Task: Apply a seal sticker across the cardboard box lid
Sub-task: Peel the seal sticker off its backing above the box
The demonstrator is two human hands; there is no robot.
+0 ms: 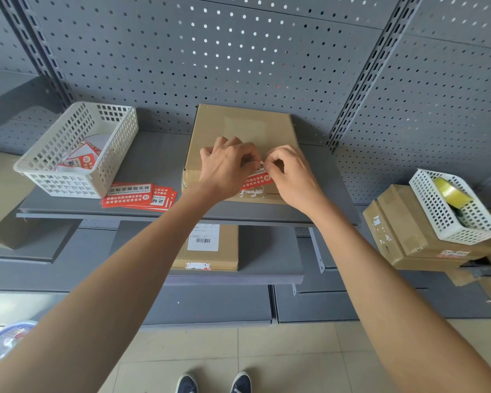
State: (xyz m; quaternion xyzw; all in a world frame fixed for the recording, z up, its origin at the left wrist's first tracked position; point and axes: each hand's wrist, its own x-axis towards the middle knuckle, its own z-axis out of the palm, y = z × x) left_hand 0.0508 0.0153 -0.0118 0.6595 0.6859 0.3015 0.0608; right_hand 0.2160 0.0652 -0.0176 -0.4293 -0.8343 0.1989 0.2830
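A flat brown cardboard box (pixel 243 127) lies on the grey shelf, its lid shut. A red and white seal sticker (pixel 256 181) hangs over the box's front edge, between my hands. My left hand (pixel 224 165) pinches the sticker's upper end with thumb and forefinger. My right hand (pixel 291 173) pinches the same end from the right side. Both hands rest over the front part of the lid. The sticker's upper part is hidden by my fingers. Torn paper remnants show on the box's front face below the sticker.
A white basket (pixel 77 148) with sticker sheets stands at the left, with loose red stickers (pixel 138 195) beside it. At the right, a white basket (pixel 454 207) holding a tape roll sits on cardboard boxes (pixel 400 231). Another labelled box (pixel 207 248) lies on the lower shelf.
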